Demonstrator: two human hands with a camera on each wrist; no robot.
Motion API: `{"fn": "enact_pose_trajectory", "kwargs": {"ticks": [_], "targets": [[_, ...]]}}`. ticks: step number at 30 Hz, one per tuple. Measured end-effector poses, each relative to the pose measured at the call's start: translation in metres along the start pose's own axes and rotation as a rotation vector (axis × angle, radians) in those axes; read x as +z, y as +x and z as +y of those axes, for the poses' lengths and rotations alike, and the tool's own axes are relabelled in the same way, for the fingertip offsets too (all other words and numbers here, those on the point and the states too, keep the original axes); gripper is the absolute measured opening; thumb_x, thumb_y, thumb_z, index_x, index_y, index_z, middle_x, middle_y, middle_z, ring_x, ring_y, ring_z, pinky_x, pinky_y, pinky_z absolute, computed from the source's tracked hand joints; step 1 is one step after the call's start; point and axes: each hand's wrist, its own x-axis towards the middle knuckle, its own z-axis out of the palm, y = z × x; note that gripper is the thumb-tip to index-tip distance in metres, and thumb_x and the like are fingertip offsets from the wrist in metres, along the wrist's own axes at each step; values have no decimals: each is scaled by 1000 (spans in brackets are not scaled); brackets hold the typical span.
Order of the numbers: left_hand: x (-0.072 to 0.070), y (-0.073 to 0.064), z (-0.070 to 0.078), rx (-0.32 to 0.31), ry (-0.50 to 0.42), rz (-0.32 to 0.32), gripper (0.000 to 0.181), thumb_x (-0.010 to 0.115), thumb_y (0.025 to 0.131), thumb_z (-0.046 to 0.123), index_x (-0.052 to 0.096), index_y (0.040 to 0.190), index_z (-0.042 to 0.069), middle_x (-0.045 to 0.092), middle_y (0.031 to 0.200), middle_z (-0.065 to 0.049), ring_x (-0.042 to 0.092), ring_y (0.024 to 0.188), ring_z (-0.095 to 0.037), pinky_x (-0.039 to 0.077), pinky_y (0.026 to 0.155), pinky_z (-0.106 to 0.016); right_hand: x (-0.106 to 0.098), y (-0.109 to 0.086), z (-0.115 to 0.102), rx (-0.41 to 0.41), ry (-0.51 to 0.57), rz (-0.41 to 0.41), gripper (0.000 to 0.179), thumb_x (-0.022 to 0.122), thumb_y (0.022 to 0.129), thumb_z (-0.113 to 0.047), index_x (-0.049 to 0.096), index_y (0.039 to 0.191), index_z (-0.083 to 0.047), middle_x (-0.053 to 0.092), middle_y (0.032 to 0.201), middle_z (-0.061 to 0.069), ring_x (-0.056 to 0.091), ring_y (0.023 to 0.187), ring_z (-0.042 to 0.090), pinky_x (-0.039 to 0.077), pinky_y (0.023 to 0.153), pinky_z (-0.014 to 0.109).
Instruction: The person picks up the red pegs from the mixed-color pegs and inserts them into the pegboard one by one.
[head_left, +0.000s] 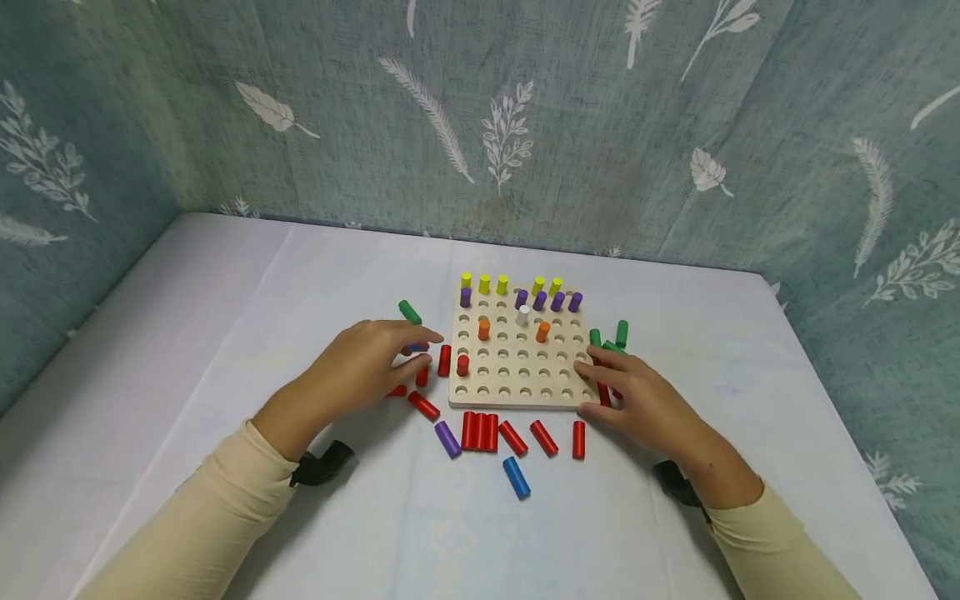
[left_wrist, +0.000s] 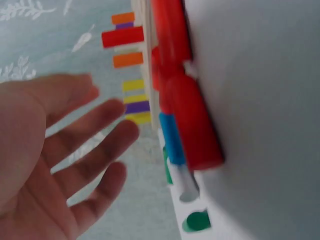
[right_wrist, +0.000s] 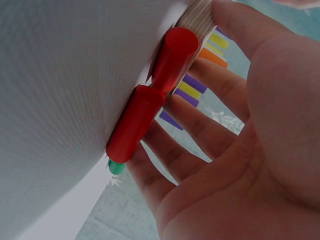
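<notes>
A wooden peg board point(head_left: 525, 401) with rows of round holes sits mid-table. Yellow pegs point(head_left: 502, 285) and purple pegs point(head_left: 557, 302) stand in its far rows. Closer in stand a white peg point(head_left: 522, 315), two orange pegs point(head_left: 483, 330) and a red peg point(head_left: 462, 366). My left hand point(head_left: 360, 362) hovers left of the board over loose pegs, fingers spread and empty; a red peg point(left_wrist: 195, 122) and a blue peg point(left_wrist: 173, 140) lie beside it. My right hand point(head_left: 637, 400) rests at the board's right edge, fingers extended, near red pegs point(right_wrist: 135, 122).
In front of the board lie several loose red pegs point(head_left: 480, 432), a purple peg point(head_left: 447, 439) and a blue peg point(head_left: 517, 478). Green pegs point(head_left: 622, 334) lie to its right, and another green peg point(head_left: 409, 312) to its left. A patterned cloth point(head_left: 570, 167) hangs behind the table.
</notes>
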Motion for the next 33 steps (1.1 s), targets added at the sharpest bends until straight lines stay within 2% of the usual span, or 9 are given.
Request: {"fn": "enact_pose_trajectory", "kwargs": {"ticks": [6, 15, 21, 26, 33], "targets": [[-7, -1, -9, 19, -41, -70, 31, 76, 90, 22, 73, 119, 14, 75, 112, 0, 69, 98, -16, 56, 89, -41, -1, -1, 2, -6, -7, 10, 64, 80, 85, -32, 57, 143, -17, 41, 157, 12, 39, 143, 40, 41, 111, 57], [-12, -7, -21, -42, -46, -182, 31, 78, 86, 22, 75, 117, 20, 74, 107, 3, 64, 94, -14, 56, 81, -35, 4, 1, 0, -18, -15, 10, 64, 80, 85, -34, 57, 142, -18, 42, 157, 12, 40, 143, 39, 41, 111, 56], [-12, -7, -23, -70, -66, -266, 32, 82, 83, 22, 75, 114, 23, 72, 99, 3, 63, 91, -15, 55, 76, -32, 5, 1, 0, -14, -11, 4, 63, 79, 85, -34, 57, 143, -18, 42, 157, 12, 40, 143, 39, 40, 112, 56], [-11, -7, -25, -64, -63, -285, 34, 85, 79, 21, 74, 111, 25, 71, 95, 6, 64, 88, -13, 55, 75, -30, 3, 2, 0, -16, -18, 18, 64, 80, 85, -34, 57, 143, -19, 42, 156, 11, 40, 143, 39, 41, 111, 56], [-7, -5, -26, -77, -75, -358, 42, 85, 80, 17, 71, 119, 22, 71, 95, 6, 60, 80, -11, 54, 70, -25, 2, 1, 0, 6, -13, 5, 64, 80, 85, -35, 57, 143, -19, 42, 157, 12, 39, 143, 39, 41, 111, 56]]}}
